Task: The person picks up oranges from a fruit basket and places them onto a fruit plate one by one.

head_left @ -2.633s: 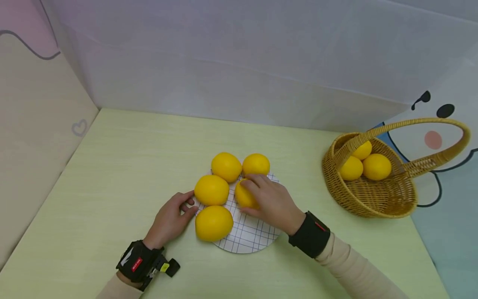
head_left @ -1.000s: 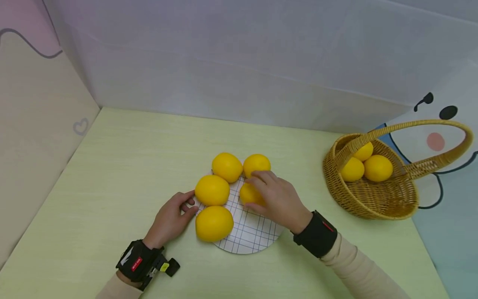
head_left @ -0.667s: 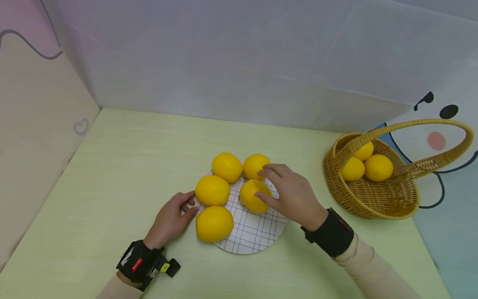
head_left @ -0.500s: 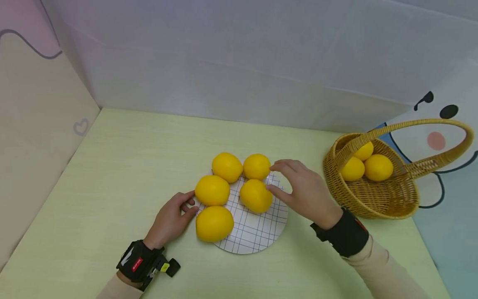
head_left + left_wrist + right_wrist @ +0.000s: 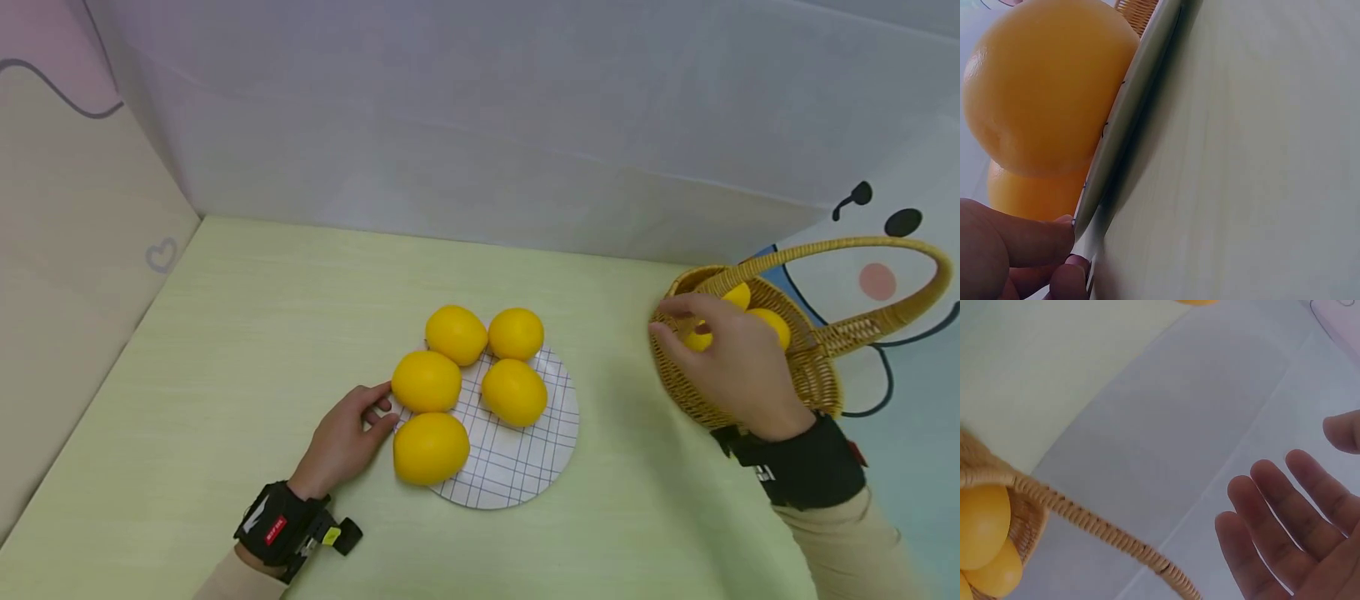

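Observation:
My left hand holds the left rim of a round white plate with a blue grid pattern. In the left wrist view its fingertips meet the plate's edge. Several yellow lemons sit on the plate, among them a front-left lemon and a right-hand lemon. My right hand is over the wicker basket, thumb and fingers apart and nothing between them. It partly hides the lemons inside; the right wrist view shows a basket lemon lying away from the fingers.
The basket's arched handle rises to the right of the right hand. A light wooden table lies under everything. A pale backdrop stands along its far edge, with printed panels at both sides.
My right hand has let go of the lemon at the plate's right side and moved right to the basket. That lemon shifted slightly right before release. The left hand stays put.

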Demonstrator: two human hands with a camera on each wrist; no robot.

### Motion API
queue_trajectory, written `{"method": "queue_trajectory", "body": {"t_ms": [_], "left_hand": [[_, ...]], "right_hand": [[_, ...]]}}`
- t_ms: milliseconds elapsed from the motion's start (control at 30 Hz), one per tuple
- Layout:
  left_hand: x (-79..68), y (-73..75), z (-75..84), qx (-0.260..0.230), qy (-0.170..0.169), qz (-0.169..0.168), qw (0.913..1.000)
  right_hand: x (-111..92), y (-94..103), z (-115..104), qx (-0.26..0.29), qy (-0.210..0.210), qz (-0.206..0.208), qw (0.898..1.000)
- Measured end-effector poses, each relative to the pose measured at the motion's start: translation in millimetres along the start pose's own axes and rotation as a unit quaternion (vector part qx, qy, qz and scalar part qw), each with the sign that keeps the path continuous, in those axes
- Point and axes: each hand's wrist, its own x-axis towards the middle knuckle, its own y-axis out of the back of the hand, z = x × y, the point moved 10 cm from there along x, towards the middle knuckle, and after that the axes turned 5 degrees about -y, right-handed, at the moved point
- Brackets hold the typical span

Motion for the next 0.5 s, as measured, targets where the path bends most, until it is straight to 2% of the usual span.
{"method": "queue_trajectory", "body": {"t_ms": [133,267,433,500], "left_hand": [[-0.5,0.5,0.6,-0.001,0.001,0.001,1.0],[-0.6,-0.3,0.1,-0.002,0.006,0.0,1.0],[0.1,-0.1,0.8,0.001,0.004,-0.002,1.0],[0.1,0.3,0.6,0.001,0.005,-0.002,1.0]], "right_hand": [[2,14.9,27,-0.005,-0.037,-0.007,0.999],[6,23.5,54,-0.02,-0.073,-0.044,0.996],[7,30.8,83,-0.059,-0.122,-0.091,0.987],[8,28.9,93,-0.063,-0.131,-0.109,0.983]]}}
